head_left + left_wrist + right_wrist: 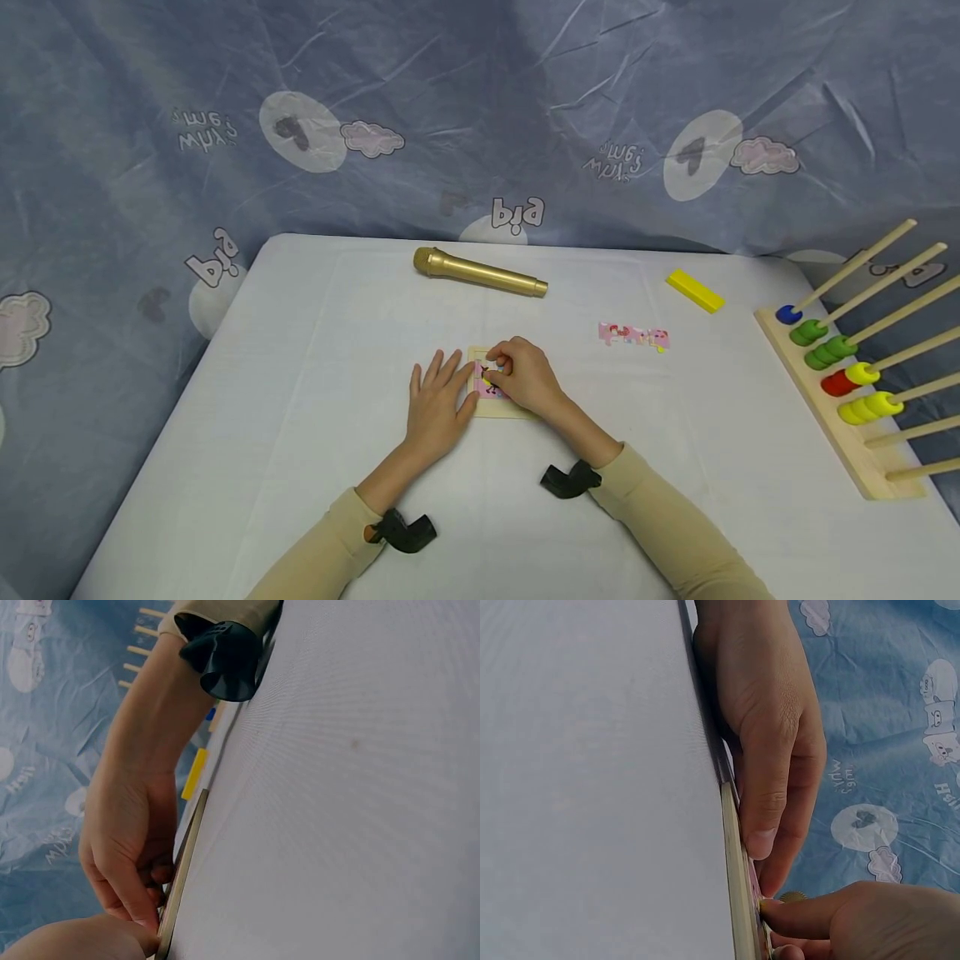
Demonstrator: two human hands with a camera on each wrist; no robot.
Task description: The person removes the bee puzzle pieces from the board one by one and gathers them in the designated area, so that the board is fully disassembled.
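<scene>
A small wooden jigsaw puzzle board [510,409] with a pale frame and a pink picture lies flat on the white table. My left hand [437,410] rests at its left side, fingers spread and straight, thumb on the frame's edge. Over the picture, my right hand [527,377] bends its fingers and pinches a puzzle piece [487,380] between thumb and index finger, low against the board. The fingers mostly hide this piece. In the right wrist view, the left thumb lies along the frame [735,877] while the right thumb touches the picture surface.
Loose pink puzzle pieces [634,336] lie right of the board. A gold microphone [482,273] lies behind it, and a yellow block [695,291] sits farther right. On the right edge stands a wooden bead rack [840,417] with slanting pegs and coloured beads.
</scene>
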